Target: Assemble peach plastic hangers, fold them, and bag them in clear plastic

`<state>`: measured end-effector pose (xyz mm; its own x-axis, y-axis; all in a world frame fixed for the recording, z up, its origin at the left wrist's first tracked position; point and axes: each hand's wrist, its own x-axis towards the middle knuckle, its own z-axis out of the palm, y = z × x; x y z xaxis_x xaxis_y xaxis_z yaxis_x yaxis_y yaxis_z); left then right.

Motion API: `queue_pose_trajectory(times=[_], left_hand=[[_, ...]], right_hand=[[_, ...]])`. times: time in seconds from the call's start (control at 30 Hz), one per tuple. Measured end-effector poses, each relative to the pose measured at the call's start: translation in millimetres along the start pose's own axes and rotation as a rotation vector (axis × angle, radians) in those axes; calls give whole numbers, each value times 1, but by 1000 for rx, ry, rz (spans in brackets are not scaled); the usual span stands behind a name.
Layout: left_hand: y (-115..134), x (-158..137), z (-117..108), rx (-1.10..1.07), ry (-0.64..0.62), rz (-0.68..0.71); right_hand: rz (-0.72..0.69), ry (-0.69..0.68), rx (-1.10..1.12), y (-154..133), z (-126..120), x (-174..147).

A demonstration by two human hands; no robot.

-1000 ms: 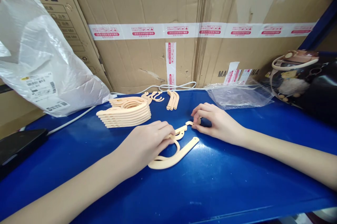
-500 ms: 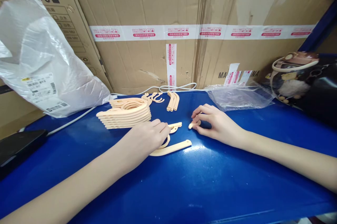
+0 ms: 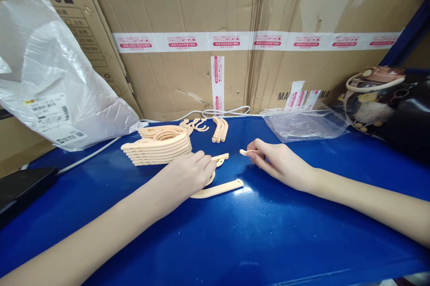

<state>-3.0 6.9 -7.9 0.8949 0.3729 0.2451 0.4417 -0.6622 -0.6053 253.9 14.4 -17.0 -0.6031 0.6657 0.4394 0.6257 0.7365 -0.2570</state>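
My left hand (image 3: pixel 195 170) is closed on a cream plastic hanger piece (image 3: pixel 221 157), whose straight end sticks out past my fingertips. Just below it a longer hanger arm (image 3: pixel 221 188) points right with a hole in its tip; my hand hides how these parts join. My right hand (image 3: pixel 272 156) pinches a small cream hanger hook (image 3: pixel 244 153) between thumb and fingers, with only its end showing. A gap separates the two held pieces. Behind my left hand stands a neat stack of cream folding hangers (image 3: pixel 157 153).
Loose hooks (image 3: pixel 200 125) and several curved hanger arms (image 3: pixel 220 130) lie at the back of the blue table (image 3: pixel 268 236). A clear plastic bag (image 3: pixel 302 124), a white cable (image 3: pixel 231 112), a white parcel bag (image 3: pixel 67 84), a dark device (image 3: pixel 27 192) and cardboard boxes (image 3: pixel 188 8) surround them.
My right hand has lifted slightly and turned the hook, so its end now points left toward the left hand's piece. My left hand keeps its grip nearly in place.
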Motion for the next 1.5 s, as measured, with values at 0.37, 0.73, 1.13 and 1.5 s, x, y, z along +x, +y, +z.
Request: queue_pose_trajectory(times=[0.37, 0.73, 1.13, 1.5], left_hand=[[-2, -3, -4, -128, -78, -75], [12, -1, -11, -498, 4, -233], [21, -1, -6, -874, -109, -228], [20, 1, -11, -975, -43, -342]], right_hand=[[-42, -37, -259, -2, 0, -2], [-50, -67, -156, -3, -1, -1], [-41, -114, -72, -15, -5, -3], [59, -220, 154, -25, -5, -6]])
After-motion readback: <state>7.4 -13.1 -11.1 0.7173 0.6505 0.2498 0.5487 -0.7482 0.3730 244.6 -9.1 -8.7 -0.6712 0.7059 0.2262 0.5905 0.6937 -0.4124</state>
